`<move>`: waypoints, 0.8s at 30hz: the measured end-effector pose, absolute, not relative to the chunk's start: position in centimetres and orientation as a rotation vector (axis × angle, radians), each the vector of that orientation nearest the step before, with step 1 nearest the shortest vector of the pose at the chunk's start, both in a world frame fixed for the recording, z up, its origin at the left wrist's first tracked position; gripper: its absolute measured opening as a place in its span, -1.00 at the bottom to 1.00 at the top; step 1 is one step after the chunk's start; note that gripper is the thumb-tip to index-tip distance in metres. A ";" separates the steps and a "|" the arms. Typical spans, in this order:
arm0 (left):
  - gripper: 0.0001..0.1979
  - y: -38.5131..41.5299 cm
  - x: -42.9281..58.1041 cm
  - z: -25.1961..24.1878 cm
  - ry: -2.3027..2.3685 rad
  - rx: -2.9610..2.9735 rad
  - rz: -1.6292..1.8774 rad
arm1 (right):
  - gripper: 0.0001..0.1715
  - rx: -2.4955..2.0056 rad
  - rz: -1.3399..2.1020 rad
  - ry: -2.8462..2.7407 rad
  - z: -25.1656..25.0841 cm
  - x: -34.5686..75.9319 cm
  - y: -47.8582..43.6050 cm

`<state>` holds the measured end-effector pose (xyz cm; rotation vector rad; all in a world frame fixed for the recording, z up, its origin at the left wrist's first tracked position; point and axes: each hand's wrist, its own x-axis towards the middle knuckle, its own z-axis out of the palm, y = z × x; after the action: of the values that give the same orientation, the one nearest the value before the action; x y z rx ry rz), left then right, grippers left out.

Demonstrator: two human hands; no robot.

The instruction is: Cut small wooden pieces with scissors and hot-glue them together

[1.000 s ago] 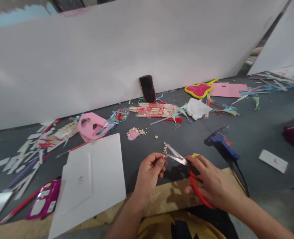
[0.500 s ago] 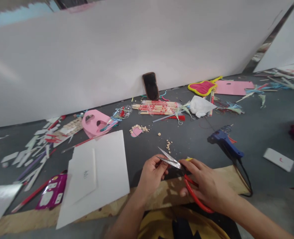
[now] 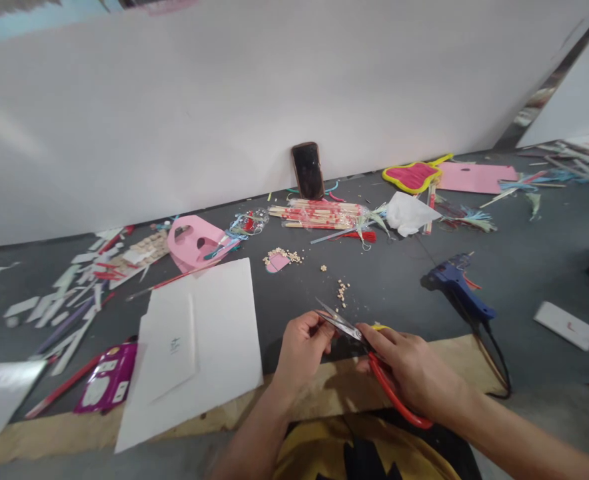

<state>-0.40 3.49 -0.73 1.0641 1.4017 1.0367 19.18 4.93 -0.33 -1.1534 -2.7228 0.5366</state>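
Head view: the right hand (image 3: 414,370) holds red-handled scissors (image 3: 380,373).

Metal scissor blades (image 3: 343,326); smooth handles (image 3: 390,392)

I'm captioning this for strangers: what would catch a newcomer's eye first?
Probably the red-handled scissors, in the right hand, blades at the left hand. Beyond, a smartphone stands propped against the white panel; a blue glue gun lies to the right.

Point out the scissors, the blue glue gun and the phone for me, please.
Scissors (image 3: 350,329): head view, blades near the pivot.
Blue glue gun (image 3: 459,289): head view, middle of its body.
Phone (image 3: 308,171): head view, dark screen.
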 end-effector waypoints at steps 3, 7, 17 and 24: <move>-0.78 3.4 -0.5 -0.5 1.411 1.066 1.033 | -0.50 -1.193 0.562 -2.694 0.0 19.0 5.2; -0.77 3.5 -0.4 -0.1 1.393 1.039 1.036 | -0.51 -1.261 0.646 -2.616 0.4 18.9 5.3; -0.81 3.3 -0.3 -0.6 1.466 1.072 1.075 | -0.36 -1.288 0.682 -2.563 0.2 19.0 4.2; -0.82 3.3 0.9 -2.3 1.439 0.926 1.082 | -0.40 -1.339 0.704 -2.473 0.7 20.4 4.6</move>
<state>0.94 3.30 -2.30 0.9263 1.4389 1.0815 20.37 4.61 0.71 -1.3390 -2.4731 0.7042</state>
